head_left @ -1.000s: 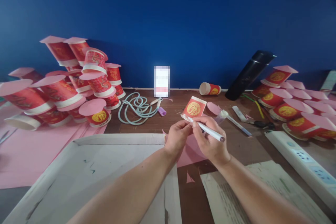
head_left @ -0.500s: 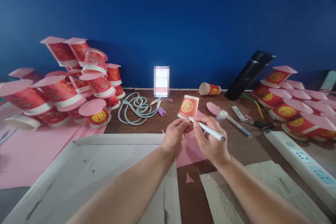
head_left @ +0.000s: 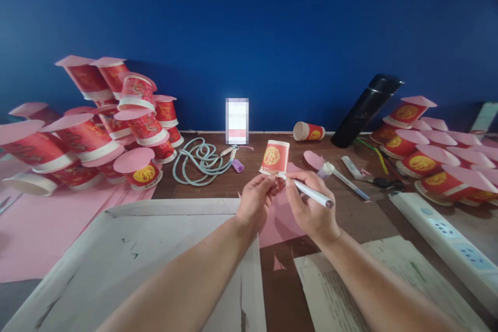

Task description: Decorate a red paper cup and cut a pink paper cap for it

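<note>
Red paper cup point(head_left: 275, 156) with a gold emblem sits, in the head view, just beyond the left hand's fingertips. The left hand point(head_left: 254, 203) pinches its near edge between thumb and fingers. The right hand's point(head_left: 314, 207) fingers close around a white marker point(head_left: 316, 195), tip at that edge. Beyond the left fingers lies a purple cap point(head_left: 237, 166).

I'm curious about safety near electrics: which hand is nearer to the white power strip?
Right. The right hand, holding a white pen, is left of the power strip in the picture; the left hand, at the lower edge of the red cup, is farther left.
</note>
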Demonstrator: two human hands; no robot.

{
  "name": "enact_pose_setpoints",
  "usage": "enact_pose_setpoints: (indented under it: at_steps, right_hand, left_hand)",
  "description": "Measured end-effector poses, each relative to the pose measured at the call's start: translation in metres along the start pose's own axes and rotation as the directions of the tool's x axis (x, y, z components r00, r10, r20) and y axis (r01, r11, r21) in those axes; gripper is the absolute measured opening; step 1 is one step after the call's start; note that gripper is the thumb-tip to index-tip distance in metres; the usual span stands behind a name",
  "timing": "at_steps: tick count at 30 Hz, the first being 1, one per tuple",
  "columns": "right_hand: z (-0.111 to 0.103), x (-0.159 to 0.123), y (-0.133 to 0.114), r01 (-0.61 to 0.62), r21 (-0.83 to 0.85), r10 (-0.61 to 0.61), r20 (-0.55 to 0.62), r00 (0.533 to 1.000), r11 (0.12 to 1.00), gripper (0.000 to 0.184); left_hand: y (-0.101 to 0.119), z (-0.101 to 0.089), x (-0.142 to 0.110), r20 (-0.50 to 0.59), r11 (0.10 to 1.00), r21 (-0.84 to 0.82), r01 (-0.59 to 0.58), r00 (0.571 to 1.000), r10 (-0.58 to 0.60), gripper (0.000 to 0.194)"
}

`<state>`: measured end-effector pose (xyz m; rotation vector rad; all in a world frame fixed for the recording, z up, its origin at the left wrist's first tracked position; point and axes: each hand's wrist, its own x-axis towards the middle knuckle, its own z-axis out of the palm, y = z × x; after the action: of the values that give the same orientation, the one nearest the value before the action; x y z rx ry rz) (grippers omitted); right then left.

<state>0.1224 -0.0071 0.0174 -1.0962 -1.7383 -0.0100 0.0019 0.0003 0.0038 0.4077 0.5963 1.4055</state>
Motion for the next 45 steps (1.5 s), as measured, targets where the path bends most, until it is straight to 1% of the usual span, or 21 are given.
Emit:
enact_pose_setpoints:
  at_steps: [6,13,15,18,20,25,31,38,42,45]
  right_hand:
    - [-0.001,0.001,-0.002,0.006,0.0,-0.006,0.021,1.0,1.0,0.006]
    - [0.0,0.0,0.0,0.015,0.006,-0.015,0.014,1.0,1.0,0.007]
    - [0.0,0.0,0.0,0.02,0.013,-0.02,0.016,1.0,1.0,0.007]
    - [0.001,0.0,-0.001,0.032,0.022,-0.033,0.034,0.999,0.999,0.006]
    - [0.001,0.0,-0.001,0.04,0.024,-0.041,0.046,0.998,0.999,0.006]
    - [0.0,0.0,-0.001,0.034,0.024,-0.035,0.037,0.999,0.999,0.005]
    - [-0.001,0.002,0.0,0.009,0.009,-0.009,0.022,1.0,1.0,0.005]
    - [-0.002,0.002,0.001,-0.008,0.009,0.008,-0.009,1.0,1.0,0.005]
    - [-0.001,0.002,0.002,-0.014,0.016,0.014,-0.018,1.0,1.0,0.005]
    - [-0.001,0.002,0.003,-0.017,0.021,0.018,-0.012,1.0,1.0,0.005]
  left_hand:
    - [-0.003,0.0,-0.001,0.044,0.998,0.054,0.016,0.999,-0.018,0.02]
    - [-0.001,0.0,-0.001,0.012,0.999,0.038,-0.007,1.0,0.007,0.018]
    - [-0.002,-0.001,-0.001,0.033,0.998,0.063,-0.005,0.999,0.003,0.019]
    - [-0.007,-0.005,0.001,0.097,0.992,0.121,0.019,0.995,-0.031,0.02]
    - [-0.011,-0.008,0.002,0.111,0.988,0.152,0.017,0.993,-0.034,0.021]
    - [-0.012,-0.009,0.004,0.09,0.984,0.178,-0.019,0.996,0.003,0.021]
    - [-0.009,-0.004,0.002,0.05,0.995,0.095,-0.039,0.998,0.034,0.022]
    - [-0.006,-0.005,0.004,-0.025,0.999,0.041,-0.025,0.999,0.026,0.028]
    - [-0.003,-0.004,0.004,-0.048,0.999,0.032,-0.007,0.999,0.008,0.025]
    - [-0.003,-0.004,0.003,-0.045,1.0,0.027,0.0,0.999,0.001,0.023]
